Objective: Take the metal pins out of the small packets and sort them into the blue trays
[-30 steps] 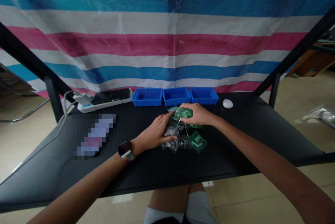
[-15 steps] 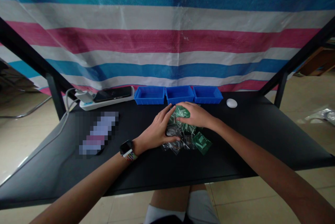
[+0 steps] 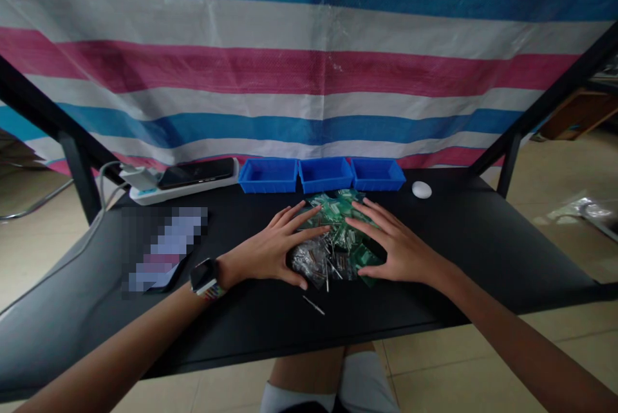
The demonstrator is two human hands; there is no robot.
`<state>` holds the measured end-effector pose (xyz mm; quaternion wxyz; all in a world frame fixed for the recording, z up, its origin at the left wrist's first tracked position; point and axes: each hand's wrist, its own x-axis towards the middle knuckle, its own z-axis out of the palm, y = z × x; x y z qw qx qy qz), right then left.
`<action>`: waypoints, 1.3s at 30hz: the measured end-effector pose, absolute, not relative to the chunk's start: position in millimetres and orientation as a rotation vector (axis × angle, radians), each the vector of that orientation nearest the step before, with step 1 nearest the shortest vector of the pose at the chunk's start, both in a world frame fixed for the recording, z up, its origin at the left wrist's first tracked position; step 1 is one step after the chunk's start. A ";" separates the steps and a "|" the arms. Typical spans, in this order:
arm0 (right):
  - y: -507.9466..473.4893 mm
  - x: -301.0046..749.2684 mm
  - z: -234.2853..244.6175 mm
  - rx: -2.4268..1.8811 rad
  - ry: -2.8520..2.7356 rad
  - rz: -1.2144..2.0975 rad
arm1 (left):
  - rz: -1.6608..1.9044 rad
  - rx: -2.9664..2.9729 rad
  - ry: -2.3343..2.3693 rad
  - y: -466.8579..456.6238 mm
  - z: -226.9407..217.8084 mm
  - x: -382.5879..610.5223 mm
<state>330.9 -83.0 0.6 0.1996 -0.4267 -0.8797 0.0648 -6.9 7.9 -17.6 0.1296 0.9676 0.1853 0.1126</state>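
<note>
A heap of small clear plastic bags (image 3: 333,239) lies in the middle of the black table (image 3: 483,239); some hold green circuit boards, others thin metal parts. My left hand (image 3: 270,249), with a watch on its wrist, rests flat on the heap's left side, fingers spread. On the right side lies my right hand (image 3: 393,246), also flat and spread. Neither hand grips anything. One thin metal pin (image 3: 313,305) lies loose just in front of the heap.
Three blue bins (image 3: 322,174) stand in a row behind the heap. A white power strip (image 3: 183,186) with a dark phone on it sits at the back left, and a small white round object (image 3: 421,190) at the back right. A striped tarp hangs behind.
My right hand let go of the green bag it held above the heap. Both hands came toward me and spread flat over the bags. A pin now lies loose in front.
</note>
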 end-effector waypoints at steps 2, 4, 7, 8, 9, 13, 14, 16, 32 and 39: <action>-82.2 342.2 -10.1 -1.275 -2.478 0.226 | 0.308 2.828 0.528 9.8 -18.0 -5.8; -74.2 346.1 -20.8 -1.316 -2.494 0.293 | 0.313 2.848 0.518 9.7 -18.1 0.2; -57.7 338.0 -34.0 -1.254 -2.515 0.320 | 0.349 2.860 0.545 7.1 -19.5 15.0; -53.2 333.2 -37.3 -1.235 -2.496 0.312 | 0.371 2.854 0.566 6.0 -20.7 20.2; -49.9 328.1 -39.9 -1.231 -2.459 0.303 | 0.395 2.845 0.593 5.0 -22.2 25.0; -50.8 312.3 -42.3 -1.305 -2.306 0.275 | 0.494 2.793 0.692 2.4 -27.2 37.3; -54.0 310.0 -40.7 -1.327 -2.276 0.265 | 0.501 2.785 0.706 2.0 -27.4 38.6; -62.0 306.4 -35.8 -1.350 -2.209 0.255 | 0.506 2.779 0.726 0.9 -26.2 39.6; -129.0 284.3 -29.0 -1.358 -2.008 0.189 | 0.514 3.081 0.719 12.8 -14.8 38.8; -155.7 261.6 -18.4 -1.149 -2.449 0.166 | 0.453 3.236 0.677 21.9 -10.3 39.6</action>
